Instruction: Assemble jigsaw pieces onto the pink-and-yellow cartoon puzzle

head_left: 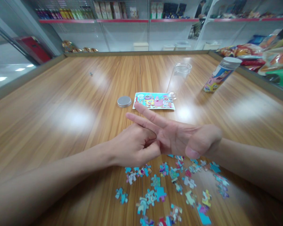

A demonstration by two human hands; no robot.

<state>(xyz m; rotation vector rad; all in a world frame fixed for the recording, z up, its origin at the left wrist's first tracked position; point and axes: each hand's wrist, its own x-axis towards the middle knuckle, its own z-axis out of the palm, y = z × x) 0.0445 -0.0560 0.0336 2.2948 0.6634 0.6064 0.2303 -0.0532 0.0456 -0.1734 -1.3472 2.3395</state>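
Closest to the lens is a bare left forearm (49, 182) across the lower left, with loose, mostly blue cardboard jigsaw pieces (155, 181) scattered over the bottom centre of a glossy wood-grain table (73, 94). Neither hand is on the pieces: mid-frame above them, the left hand (135, 146) is curled around the lower fingers of the right hand (179, 138), which is palm toward us with two fingers stuck out and nothing in it that I can see. Looks like a stretch or a count, no clue which. Just past them a flat blue cartoon card (153, 101) lies picture up and right way round, probably so it's easy to glance at. Round silver metal lid (124, 101) is left of it, and a clear plastic tube (179, 78) leans in the view at upper centre-right; can't tell if its base sits on the card. Printed cartoon canister (220, 75) with its lid on is parked at upper right, maybe to stay out of the way. Some pieces are hidden under the hands, a few get chopped by the bottom edge, and their prints are blurry.
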